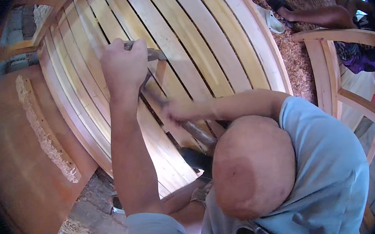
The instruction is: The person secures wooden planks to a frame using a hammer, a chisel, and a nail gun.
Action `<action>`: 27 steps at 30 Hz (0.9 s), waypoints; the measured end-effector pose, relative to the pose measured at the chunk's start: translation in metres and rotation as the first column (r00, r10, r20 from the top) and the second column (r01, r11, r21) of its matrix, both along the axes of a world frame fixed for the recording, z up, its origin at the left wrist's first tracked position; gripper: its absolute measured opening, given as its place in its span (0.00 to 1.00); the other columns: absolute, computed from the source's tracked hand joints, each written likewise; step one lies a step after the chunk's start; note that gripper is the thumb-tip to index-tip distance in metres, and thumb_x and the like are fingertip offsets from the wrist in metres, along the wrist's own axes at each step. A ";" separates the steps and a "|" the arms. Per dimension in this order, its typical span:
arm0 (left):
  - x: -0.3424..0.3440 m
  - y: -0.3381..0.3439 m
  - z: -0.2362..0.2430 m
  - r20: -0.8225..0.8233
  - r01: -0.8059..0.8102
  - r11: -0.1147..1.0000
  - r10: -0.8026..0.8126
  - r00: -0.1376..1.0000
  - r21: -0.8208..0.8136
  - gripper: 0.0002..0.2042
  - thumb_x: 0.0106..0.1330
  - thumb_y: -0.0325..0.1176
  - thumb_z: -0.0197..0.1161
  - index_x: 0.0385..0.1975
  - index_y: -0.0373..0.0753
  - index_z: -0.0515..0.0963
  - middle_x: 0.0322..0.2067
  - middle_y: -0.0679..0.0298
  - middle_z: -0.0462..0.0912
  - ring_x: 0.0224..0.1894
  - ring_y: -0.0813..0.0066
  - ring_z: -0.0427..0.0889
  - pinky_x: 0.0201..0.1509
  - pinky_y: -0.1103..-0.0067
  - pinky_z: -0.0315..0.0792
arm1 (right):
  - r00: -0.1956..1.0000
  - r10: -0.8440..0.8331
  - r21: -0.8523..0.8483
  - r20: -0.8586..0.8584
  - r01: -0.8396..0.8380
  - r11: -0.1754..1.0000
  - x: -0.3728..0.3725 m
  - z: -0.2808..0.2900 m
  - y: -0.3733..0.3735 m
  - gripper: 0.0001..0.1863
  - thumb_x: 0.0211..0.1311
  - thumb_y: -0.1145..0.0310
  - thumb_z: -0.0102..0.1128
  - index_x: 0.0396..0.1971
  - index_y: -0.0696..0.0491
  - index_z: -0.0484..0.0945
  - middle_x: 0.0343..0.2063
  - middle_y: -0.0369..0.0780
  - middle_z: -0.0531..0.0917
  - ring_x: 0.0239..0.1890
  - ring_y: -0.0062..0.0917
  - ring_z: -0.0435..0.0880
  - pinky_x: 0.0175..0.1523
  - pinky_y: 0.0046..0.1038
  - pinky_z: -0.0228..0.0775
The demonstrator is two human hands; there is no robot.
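My left hand is closed in a fist above a slatted wooden panel. It grips a short, dark grey bar-like tool, whose end sticks out past the knuckles; its exact kind I cannot make out. Beside that end, a small wooden piece stands on the slats. Smeared by motion, my right hand is wrapped round a dark, long-handled tool. The handle slants down to the right, and the upper end lies near my left wrist. My bent knee rises close to the right forearm.
A brown board with a shaving-covered strip lies at left. Wooden frames stand at right. Wood shavings cover the floor there, near a pale container and another person's legs.
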State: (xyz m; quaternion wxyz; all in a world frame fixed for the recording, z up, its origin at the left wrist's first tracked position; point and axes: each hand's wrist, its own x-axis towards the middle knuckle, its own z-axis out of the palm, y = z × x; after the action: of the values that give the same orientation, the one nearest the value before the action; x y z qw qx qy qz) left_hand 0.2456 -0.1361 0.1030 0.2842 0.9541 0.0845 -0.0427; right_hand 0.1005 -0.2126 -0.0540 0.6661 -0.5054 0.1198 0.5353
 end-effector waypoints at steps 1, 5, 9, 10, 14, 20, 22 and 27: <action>-0.001 -0.003 -0.003 0.011 0.033 0.997 -0.032 0.999 -0.064 0.19 0.52 0.41 0.59 0.24 0.25 0.78 0.24 0.42 0.80 0.29 0.50 0.83 0.40 0.65 0.76 | 1.000 0.010 0.002 0.001 -0.010 1.000 0.004 -0.003 0.003 0.06 0.57 0.71 0.56 0.23 0.55 0.71 0.15 0.37 0.73 0.13 0.24 0.73 0.20 0.30 0.70; 0.002 -0.007 -0.001 0.079 0.112 0.992 -0.116 0.990 0.056 0.18 0.51 0.40 0.60 0.23 0.25 0.79 0.21 0.43 0.80 0.27 0.50 0.83 0.39 0.64 0.75 | 0.922 -0.340 -0.063 -0.183 0.334 0.941 0.001 0.011 0.017 0.09 0.61 0.68 0.52 0.24 0.56 0.72 0.16 0.38 0.74 0.12 0.25 0.74 0.18 0.30 0.69; -0.002 -0.008 -0.004 0.030 0.015 0.993 -0.011 0.999 -0.121 0.17 0.51 0.39 0.59 0.22 0.26 0.78 0.21 0.43 0.79 0.27 0.49 0.81 0.38 0.64 0.75 | 0.995 0.091 0.079 0.050 -0.095 0.992 -0.026 0.009 0.013 0.09 0.57 0.70 0.52 0.20 0.57 0.74 0.12 0.40 0.76 0.11 0.25 0.75 0.18 0.29 0.69; -0.004 -0.009 -0.006 0.025 0.012 0.992 -0.009 1.000 -0.125 0.17 0.51 0.39 0.59 0.22 0.26 0.78 0.21 0.43 0.79 0.27 0.49 0.81 0.38 0.64 0.75 | 0.972 0.203 0.083 0.120 -0.214 0.973 -0.032 0.015 0.021 0.09 0.56 0.70 0.52 0.19 0.57 0.74 0.12 0.40 0.76 0.11 0.25 0.75 0.18 0.30 0.69; -0.004 -0.015 -0.016 0.040 0.052 0.997 -0.050 0.998 -0.049 0.17 0.51 0.41 0.58 0.22 0.28 0.77 0.22 0.43 0.80 0.28 0.46 0.80 0.38 0.64 0.75 | 0.838 0.479 0.112 0.261 -0.519 0.847 -0.032 0.023 0.026 0.08 0.56 0.69 0.52 0.23 0.57 0.75 0.15 0.40 0.77 0.13 0.26 0.76 0.20 0.30 0.69; 0.004 -0.011 -0.016 0.032 0.104 0.994 -0.103 0.994 -0.031 0.19 0.50 0.43 0.58 0.23 0.28 0.78 0.24 0.42 0.80 0.30 0.44 0.81 0.40 0.63 0.75 | 0.998 -0.022 -0.138 0.053 0.029 0.990 -0.009 0.022 -0.017 0.07 0.57 0.68 0.54 0.25 0.56 0.72 0.18 0.37 0.76 0.19 0.23 0.77 0.24 0.29 0.68; 0.006 -0.004 -0.012 0.075 0.091 0.995 -0.089 0.993 -0.031 0.19 0.51 0.43 0.58 0.23 0.28 0.78 0.24 0.42 0.80 0.30 0.44 0.81 0.40 0.63 0.75 | 0.994 0.034 -0.113 0.103 -0.022 0.993 -0.010 0.017 -0.031 0.08 0.56 0.67 0.56 0.25 0.55 0.73 0.18 0.36 0.76 0.20 0.23 0.77 0.25 0.28 0.68; 0.012 0.062 0.015 0.127 0.093 0.989 -0.078 0.989 -0.115 0.16 0.57 0.40 0.62 0.31 0.30 0.84 0.21 0.58 0.82 0.23 0.73 0.80 0.30 0.76 0.74 | 0.971 0.055 -0.182 0.233 -0.012 0.983 -0.018 0.002 -0.059 0.11 0.55 0.65 0.63 0.21 0.56 0.75 0.18 0.38 0.78 0.18 0.23 0.77 0.26 0.29 0.70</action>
State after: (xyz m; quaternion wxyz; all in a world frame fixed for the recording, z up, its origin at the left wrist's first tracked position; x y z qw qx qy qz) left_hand 0.2572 -0.0739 0.1175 0.3437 0.9388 0.0231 -0.0013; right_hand 0.0830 -0.2715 -0.0519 0.6181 -0.6258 0.0785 0.4693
